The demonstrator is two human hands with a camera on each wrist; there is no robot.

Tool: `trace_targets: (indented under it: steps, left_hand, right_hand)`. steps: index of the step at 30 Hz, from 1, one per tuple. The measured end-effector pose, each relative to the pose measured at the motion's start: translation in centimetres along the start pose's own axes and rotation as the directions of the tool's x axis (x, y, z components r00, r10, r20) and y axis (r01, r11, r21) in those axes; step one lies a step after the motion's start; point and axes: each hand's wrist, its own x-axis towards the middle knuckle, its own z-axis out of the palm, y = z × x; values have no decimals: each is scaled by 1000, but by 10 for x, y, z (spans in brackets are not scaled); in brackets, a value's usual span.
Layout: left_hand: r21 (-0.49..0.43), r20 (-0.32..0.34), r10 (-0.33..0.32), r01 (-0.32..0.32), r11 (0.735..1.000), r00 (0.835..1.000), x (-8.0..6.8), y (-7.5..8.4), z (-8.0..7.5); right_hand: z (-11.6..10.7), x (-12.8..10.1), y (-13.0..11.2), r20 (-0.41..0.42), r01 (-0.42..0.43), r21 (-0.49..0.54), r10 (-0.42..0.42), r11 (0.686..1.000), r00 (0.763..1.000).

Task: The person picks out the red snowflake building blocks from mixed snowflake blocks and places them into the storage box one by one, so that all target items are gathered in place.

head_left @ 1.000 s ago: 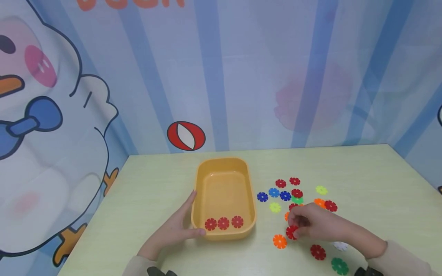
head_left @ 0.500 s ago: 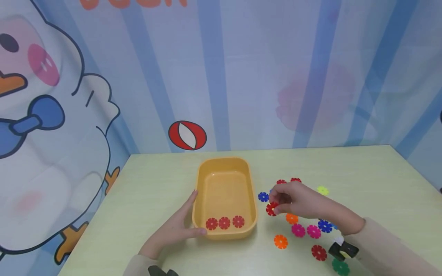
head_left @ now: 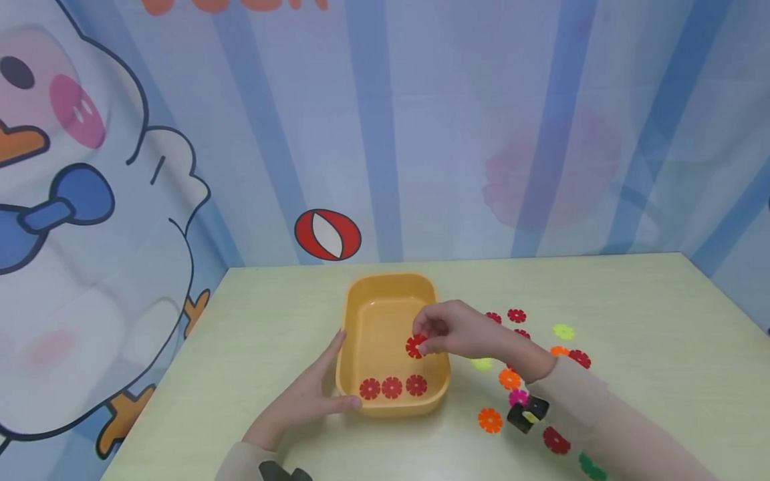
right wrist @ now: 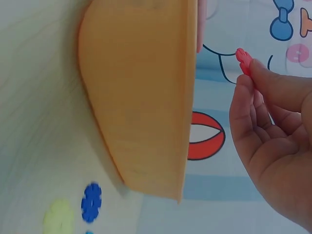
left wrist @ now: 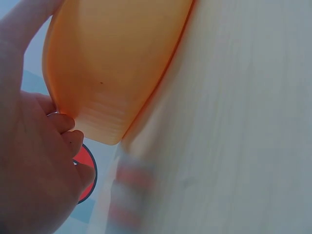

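Note:
An orange tub [head_left: 349,314] stands mid-table with three red flower discs [head_left: 392,387] lined up along its near inside edge. My right hand [head_left: 448,331] hovers over the tub's right side and pinches a red flower disc [head_left: 415,346] between thumb and fingers; the right wrist view shows the disc [right wrist: 243,59] at my fingertips beside the tub wall [right wrist: 141,107]. My left hand [head_left: 313,394] lies against the tub's near left corner, thumb on the rim, fingers along the wall [left wrist: 117,63].
Several loose flower discs lie on the table right of the tub: red [head_left: 516,314], yellow-green [head_left: 563,331], orange [head_left: 490,419], pink [head_left: 517,397], green [head_left: 592,465]. Cartoon-printed walls close in the back and left. The table's left half [head_left: 265,321] is bare.
My right hand lifted a red disc from the loose pile and carried it left, from the table to above the tub. The left hand stayed on the tub.

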Motion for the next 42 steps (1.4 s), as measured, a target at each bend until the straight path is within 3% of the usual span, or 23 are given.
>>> trace_targets:
  steps: [9, 22, 35, 42]
  left_hand:
    - [29, -11, -13, 14, 999, 1000, 0, 1, 1]
    - [24, 0, -13, 13, 1000, 1000, -1, 1, -1]
    - [26, -4, -29, 30, 999, 1000, -3, 3, 0]
    - [22, -3, -25, 25, 999, 1000, -2, 3, 1]
  right_hand:
    - [25, 37, 6, -28, -27, 97, 30, 995, 999]
    - [54, 64, 18, -45, -174, 208, 187, 963, 981]
    - [64, 73, 20, 26, -302, 160, 302, 940, 953]
    - [65, 72, 18, 37, -377, 140, 375, 916, 926]
